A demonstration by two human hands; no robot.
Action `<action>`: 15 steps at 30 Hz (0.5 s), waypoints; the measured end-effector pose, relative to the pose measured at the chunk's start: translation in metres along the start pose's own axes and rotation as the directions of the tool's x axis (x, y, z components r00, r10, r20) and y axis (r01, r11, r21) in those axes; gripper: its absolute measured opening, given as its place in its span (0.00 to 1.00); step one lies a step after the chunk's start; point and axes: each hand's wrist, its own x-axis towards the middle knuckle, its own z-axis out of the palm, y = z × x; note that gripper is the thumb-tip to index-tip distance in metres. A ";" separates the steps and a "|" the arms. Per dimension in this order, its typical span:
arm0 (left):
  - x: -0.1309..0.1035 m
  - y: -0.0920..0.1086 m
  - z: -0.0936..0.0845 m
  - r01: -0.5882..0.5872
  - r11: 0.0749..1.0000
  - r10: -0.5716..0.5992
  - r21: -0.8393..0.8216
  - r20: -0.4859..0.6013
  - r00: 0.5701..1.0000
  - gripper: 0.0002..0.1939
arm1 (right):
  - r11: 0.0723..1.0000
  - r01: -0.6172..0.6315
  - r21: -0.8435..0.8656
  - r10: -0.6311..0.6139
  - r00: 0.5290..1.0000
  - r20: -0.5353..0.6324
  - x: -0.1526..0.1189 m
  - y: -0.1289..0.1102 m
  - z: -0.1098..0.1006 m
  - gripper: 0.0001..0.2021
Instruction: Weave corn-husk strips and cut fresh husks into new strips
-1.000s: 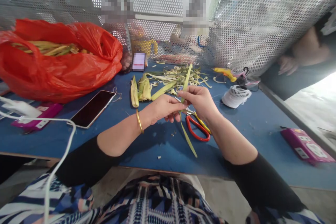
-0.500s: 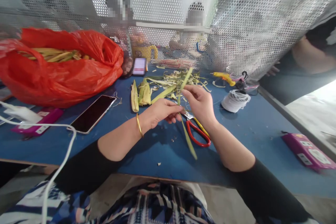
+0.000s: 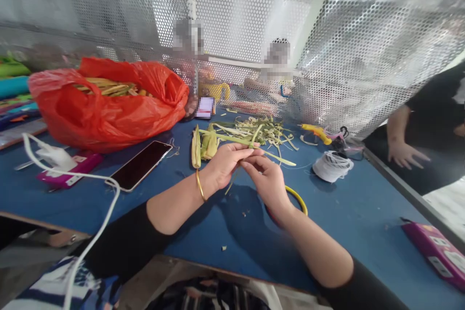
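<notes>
My left hand (image 3: pixel 225 161), with a gold bangle at its wrist, pinches a pale green leaf strip (image 3: pixel 256 136) near its middle. The strip is bent or crossed at the fingertips, and one end points to the right. Close beside it, my right hand (image 3: pixel 268 181) has thumb and fingers pressed together at the strip's lower part, touching the left fingers. Just what lies between the right fingertips is hidden. Under my right hand lie scissors (image 3: pixel 298 198), mostly covered, with the yellow handle showing. Two folded bundles of leaf (image 3: pixel 208 145) lie beyond my left hand.
Leaf scraps (image 3: pixel 267 128) are heaped at the back. A red plastic bag (image 3: pixel 119 126) of strips and a phone (image 3: pixel 141 164) are left. White string (image 3: pixel 331 167), a yellow glue gun (image 3: pixel 317 133) and a purple pack (image 3: pixel 436 249) are right. Another person's hand (image 3: pixel 407 154) shows beyond.
My view has tilted up and shifted left. My right hand has come down from the strip's upper end to beside my left fingers. The strip now bends rightward; the scissors are more covered.
</notes>
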 end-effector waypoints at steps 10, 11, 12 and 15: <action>0.001 -0.006 -0.001 -0.046 0.998 0.046 0.053 -0.008 0.999 0.03 | 0.985 -0.117 0.129 0.113 0.993 0.037 -0.002 -0.003 0.001 0.13; 0.001 -0.005 -0.001 -0.049 0.997 0.050 0.063 -0.018 0.999 0.03 | 0.984 -0.120 0.131 0.114 0.992 0.049 -0.002 -0.004 0.000 0.13; 0.001 -0.004 -0.001 -0.052 0.996 0.054 0.072 -0.025 0.998 0.03 | 0.984 -0.121 0.131 0.115 0.992 0.058 -0.002 -0.005 0.000 0.13; 0.001 -0.003 -0.002 -0.043 0.996 0.047 0.084 -0.040 0.998 0.04 | 0.986 -0.106 0.128 0.097 0.992 0.074 -0.002 -0.007 -0.002 0.12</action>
